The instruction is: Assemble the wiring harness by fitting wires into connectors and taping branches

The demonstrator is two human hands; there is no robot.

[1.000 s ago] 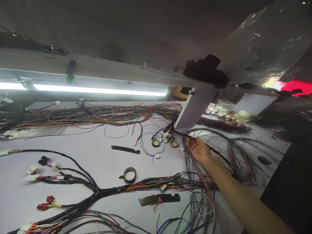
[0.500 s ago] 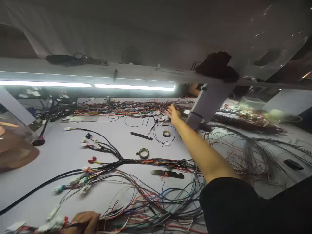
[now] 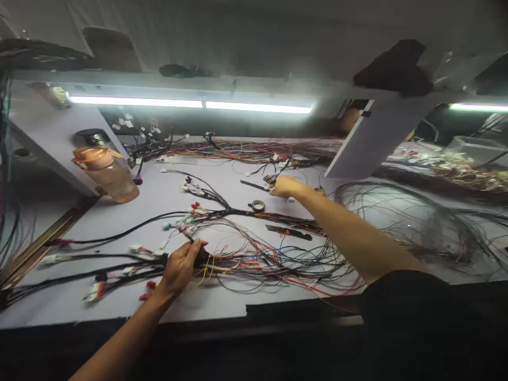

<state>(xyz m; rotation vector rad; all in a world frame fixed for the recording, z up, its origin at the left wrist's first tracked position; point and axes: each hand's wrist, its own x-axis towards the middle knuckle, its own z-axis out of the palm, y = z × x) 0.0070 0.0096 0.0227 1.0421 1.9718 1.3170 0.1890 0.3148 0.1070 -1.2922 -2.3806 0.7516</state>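
My left hand (image 3: 180, 267) is closed around the dark taped part of a wire harness (image 3: 159, 262) near the table's front, where loose coloured wires fan out to the right. Farther back, my right hand (image 3: 289, 188) is closed, its fingertips pinching a small connector lead (image 3: 270, 179), partly hidden and blurred. Between the hands lies a second wire harness (image 3: 238, 211) with black branches and white, red and teal connectors. A roll of tape (image 3: 258, 205) rests beside it. One dark flat blade (image 3: 254, 185) lies by my right fingertips, another blade (image 3: 289, 232) nearer me.
A water bottle (image 3: 115, 180) stands at the left by a shelf upright. Long wire bundles (image 3: 238, 151) run along the back beneath a light tube (image 3: 257, 107). A white upright panel (image 3: 355, 143) stands at the right, with tangled wires (image 3: 381, 206) in front of it.
My right hand has drawn back from the rear wires, its fingers now closed on a connector lead. My left hand stays on the harness. The view has shifted, bringing in the bottle and table edge.
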